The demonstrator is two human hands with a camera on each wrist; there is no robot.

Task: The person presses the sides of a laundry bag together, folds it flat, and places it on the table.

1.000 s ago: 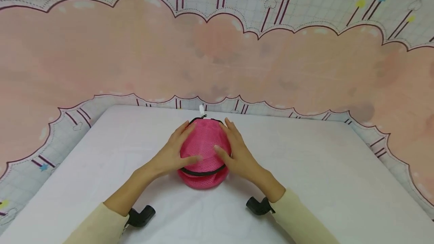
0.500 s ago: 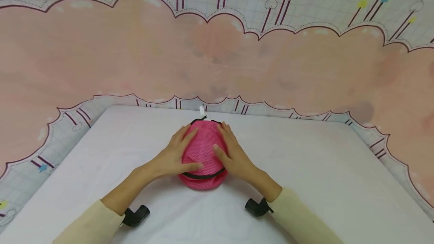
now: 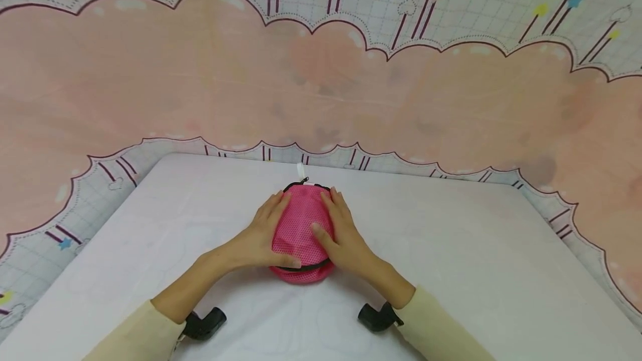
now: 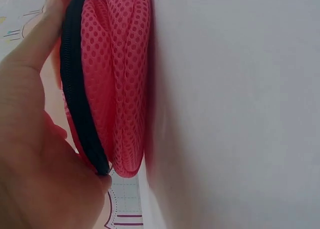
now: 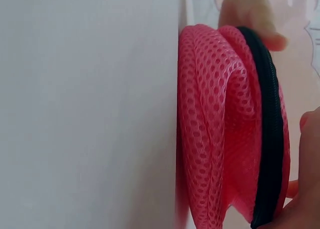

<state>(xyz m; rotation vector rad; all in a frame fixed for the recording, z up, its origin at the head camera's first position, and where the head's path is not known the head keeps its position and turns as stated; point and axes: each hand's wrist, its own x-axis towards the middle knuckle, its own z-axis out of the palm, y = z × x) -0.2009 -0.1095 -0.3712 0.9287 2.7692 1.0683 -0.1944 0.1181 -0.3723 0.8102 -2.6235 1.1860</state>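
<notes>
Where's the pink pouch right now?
In the head view, the pink pouch lies on the white table, below and slightly left of centre, between the left hand and the right hand, both touching it.

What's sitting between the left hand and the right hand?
In the head view, a pink mesh bag lies there, the left hand and right hand touching its sides.

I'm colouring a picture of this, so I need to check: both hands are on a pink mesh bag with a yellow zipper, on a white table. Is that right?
Not quite: the zipper isn't yellow. It's dark, nearly black, as the left wrist view shows. Both hands are on a pink mesh bag, on a white table.
</notes>
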